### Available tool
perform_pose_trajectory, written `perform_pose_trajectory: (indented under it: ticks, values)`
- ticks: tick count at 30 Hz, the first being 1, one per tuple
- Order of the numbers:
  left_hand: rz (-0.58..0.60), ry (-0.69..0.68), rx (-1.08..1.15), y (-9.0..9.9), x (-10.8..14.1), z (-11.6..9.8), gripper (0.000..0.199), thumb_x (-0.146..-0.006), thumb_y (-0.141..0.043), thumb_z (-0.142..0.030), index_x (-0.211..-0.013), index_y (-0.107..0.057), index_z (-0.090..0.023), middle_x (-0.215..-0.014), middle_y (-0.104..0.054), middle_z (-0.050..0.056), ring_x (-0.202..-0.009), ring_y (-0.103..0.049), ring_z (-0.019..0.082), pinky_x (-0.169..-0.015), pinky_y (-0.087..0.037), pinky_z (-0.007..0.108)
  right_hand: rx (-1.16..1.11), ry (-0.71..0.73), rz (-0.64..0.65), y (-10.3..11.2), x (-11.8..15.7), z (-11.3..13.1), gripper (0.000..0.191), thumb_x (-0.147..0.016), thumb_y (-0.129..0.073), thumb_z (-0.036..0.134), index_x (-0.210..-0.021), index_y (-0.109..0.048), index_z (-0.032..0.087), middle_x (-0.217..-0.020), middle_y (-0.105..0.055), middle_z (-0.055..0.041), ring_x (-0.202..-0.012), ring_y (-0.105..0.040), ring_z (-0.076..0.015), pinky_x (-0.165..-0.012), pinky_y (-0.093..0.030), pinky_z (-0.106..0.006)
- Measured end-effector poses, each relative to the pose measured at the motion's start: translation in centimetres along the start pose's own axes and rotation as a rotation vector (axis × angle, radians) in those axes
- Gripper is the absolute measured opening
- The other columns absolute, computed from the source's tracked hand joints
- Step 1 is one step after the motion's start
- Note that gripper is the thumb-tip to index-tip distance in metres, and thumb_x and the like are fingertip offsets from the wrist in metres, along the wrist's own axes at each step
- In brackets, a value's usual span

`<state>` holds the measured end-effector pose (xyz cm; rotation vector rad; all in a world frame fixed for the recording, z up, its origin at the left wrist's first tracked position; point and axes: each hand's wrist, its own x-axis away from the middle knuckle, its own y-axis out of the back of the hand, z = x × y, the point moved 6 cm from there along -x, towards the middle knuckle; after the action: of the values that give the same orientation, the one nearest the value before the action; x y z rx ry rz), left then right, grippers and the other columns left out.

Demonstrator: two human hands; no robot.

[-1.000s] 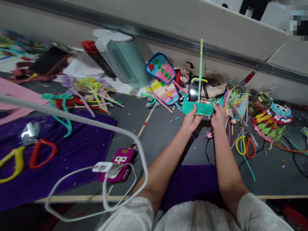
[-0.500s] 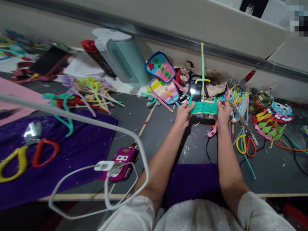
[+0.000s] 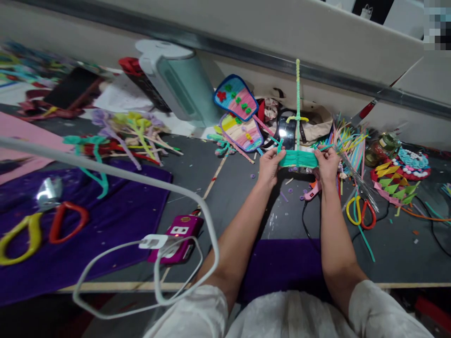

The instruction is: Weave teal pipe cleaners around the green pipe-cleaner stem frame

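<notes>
Before the beige bag [image 3: 323, 121], left hand [image 3: 269, 166] and right hand [image 3: 327, 165] pinch a turquoise panel [image 3: 291, 158] by opposite ends, the left having shifted off its front, leaving the middle uncovered.

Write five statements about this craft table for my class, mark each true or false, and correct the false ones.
1. The left hand and right hand both grip the teal piece. True.
2. The tall stem above the teal piece is red. False: the tall stem is pale green and yellow.
3. The large scissors on the purple cloth have one yellow and one red handle. True.
4. The glass jar is left of both hands. False: the glass jar is to their right.
5. A white plug is at the magenta power strip. True.
</notes>
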<state>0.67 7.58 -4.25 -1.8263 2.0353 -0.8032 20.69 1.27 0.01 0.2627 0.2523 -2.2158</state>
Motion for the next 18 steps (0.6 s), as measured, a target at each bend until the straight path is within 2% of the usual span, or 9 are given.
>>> perform_pose_trajectory:
  ticks: [3,5,10,14,18]
  values:
    - [-0.031,-0.072,0.025,0.30,-0.08,-0.67,0.049,-0.051,-0.094,-0.047,-0.085,-0.074,-0.017,-0.077,-0.072,0.001,-0.065,-0.066,0.013,-0.060,-0.053,0.023,0.053,0.036,0.021,-0.15,0.20,0.64,0.027,-0.070,-0.073,0.039,-0.087,-0.065,0.018,-0.070,-0.064,0.0032,-0.065,-0.057,-0.0129,-0.063,-0.043,-0.025]
    - [-0.039,-0.073,0.045,0.48,-0.18,-0.99,0.043,-0.055,-0.093,-0.045,-0.080,-0.073,-0.016,-0.073,-0.070,0.000,-0.064,-0.066,0.012,-0.063,-0.055,0.024,0.049,0.043,0.021,-0.33,0.31,0.85,0.026,-0.073,-0.071,0.039,-0.087,-0.066,0.018,-0.072,-0.065,0.0024,-0.067,-0.058,-0.0132,-0.064,-0.044,-0.025]
    - [0.030,0.042,0.109,0.15,-0.35,-1.04,0.029,-0.068,-0.089,-0.029,-0.087,-0.072,-0.016,-0.079,-0.073,0.003,-0.071,-0.070,0.014,-0.069,-0.057,0.025,-0.053,0.000,-0.046,-0.31,0.24,0.42,0.031,-0.070,-0.073,0.044,-0.085,-0.065,0.018,-0.073,-0.066,0.0022,-0.071,-0.060,-0.0133,-0.067,-0.046,-0.025]
    - [0.060,0.123,0.093,0.04,-0.26,-0.69,0.024,-0.068,-0.088,-0.023,-0.079,-0.069,-0.016,-0.069,-0.070,0.001,-0.063,-0.067,0.013,-0.062,-0.054,0.023,-0.077,-0.015,-0.085,0.09,0.05,0.14,0.034,-0.069,-0.075,0.046,-0.084,-0.064,0.018,-0.074,-0.067,0.0018,-0.072,-0.062,-0.0135,-0.069,-0.048,-0.027]
    - [0.055,0.135,0.046,0.20,-0.14,-0.75,0.027,-0.066,-0.090,-0.029,-0.076,-0.068,-0.016,-0.062,-0.066,-0.001,-0.051,-0.058,0.009,-0.053,-0.051,0.020,-0.074,-0.024,-0.075,0.19,-0.01,-0.06,0.033,-0.069,-0.075,0.046,-0.085,-0.064,0.018,-0.072,-0.065,0.0033,-0.067,-0.059,-0.0121,-0.066,-0.046,-0.025]
